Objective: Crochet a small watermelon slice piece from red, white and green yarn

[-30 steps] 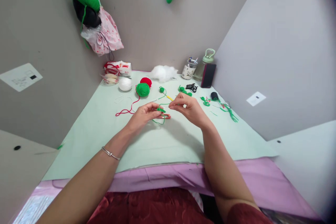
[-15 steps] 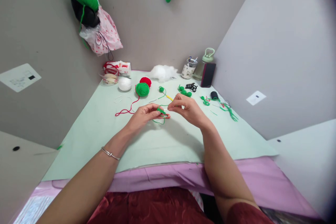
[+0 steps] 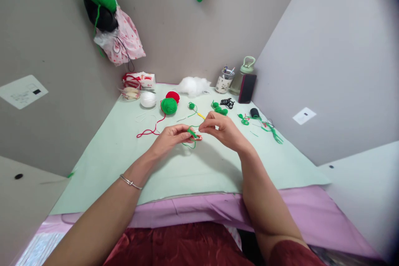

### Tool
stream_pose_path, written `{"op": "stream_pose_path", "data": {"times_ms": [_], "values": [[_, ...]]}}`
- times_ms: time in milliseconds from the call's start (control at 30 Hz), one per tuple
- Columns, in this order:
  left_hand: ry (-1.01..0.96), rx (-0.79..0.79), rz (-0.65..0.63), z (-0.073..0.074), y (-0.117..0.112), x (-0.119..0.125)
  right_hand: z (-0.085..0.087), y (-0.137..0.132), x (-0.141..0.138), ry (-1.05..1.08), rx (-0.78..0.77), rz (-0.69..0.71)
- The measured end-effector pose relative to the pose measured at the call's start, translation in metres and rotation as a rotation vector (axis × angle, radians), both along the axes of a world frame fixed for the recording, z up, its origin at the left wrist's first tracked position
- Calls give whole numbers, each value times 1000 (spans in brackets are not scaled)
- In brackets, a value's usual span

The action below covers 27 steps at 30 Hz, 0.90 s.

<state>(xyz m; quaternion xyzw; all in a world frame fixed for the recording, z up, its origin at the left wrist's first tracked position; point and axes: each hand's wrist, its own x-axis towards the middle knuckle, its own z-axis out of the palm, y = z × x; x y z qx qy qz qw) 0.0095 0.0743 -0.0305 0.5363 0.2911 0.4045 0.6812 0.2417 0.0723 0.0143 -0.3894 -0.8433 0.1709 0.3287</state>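
My left hand (image 3: 175,135) pinches a small green crocheted yarn piece (image 3: 192,133) between thumb and fingers. Facing it, my right hand (image 3: 218,128) has thumb and forefinger closed on a thin, silvery needle (image 3: 196,131); its tip meets the green piece, and its other end is hidden in the fingers. Green yarn trails above and below the piece. Just under the hands, orange-handled scissors (image 3: 199,137) show in part. Behind my right hand lies a yellow-handled crochet hook (image 3: 201,115), partly covered by the hand.
Green (image 3: 169,106) and red yarn balls (image 3: 173,97) sit behind my left hand, near a white ball (image 3: 148,99). White stuffing (image 3: 193,86) lies at the back. Right of it stand a pen cup (image 3: 224,82), a bottle (image 3: 237,81) and a phone (image 3: 247,88). Green yarn pieces (image 3: 244,119) lie right.
The green piece has turned slightly in my left fingers, and more of it shows. Both hands stay nearly in place, with the needle still at the piece.
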Motion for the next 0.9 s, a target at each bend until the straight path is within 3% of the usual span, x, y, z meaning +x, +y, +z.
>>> {"op": "stream_pose_path", "data": {"times_ms": [300, 400, 567, 767, 900], "values": [[-7, 14, -105, -1, 0, -1, 4, -3, 0, 62, -113, 118], [-19, 5, -106, 1, -2, -2, -2, -1, -3, 101, -107, 87], [-53, -12, -32, 2, -3, 1, -16, 5, -13, 152, -46, -59], [-63, -40, 90, -3, 2, 4, -20, -5, -27, 177, -127, 27], [-42, -46, 133, -7, 2, 5, -21, -9, -34, 97, -16, 40]]}}
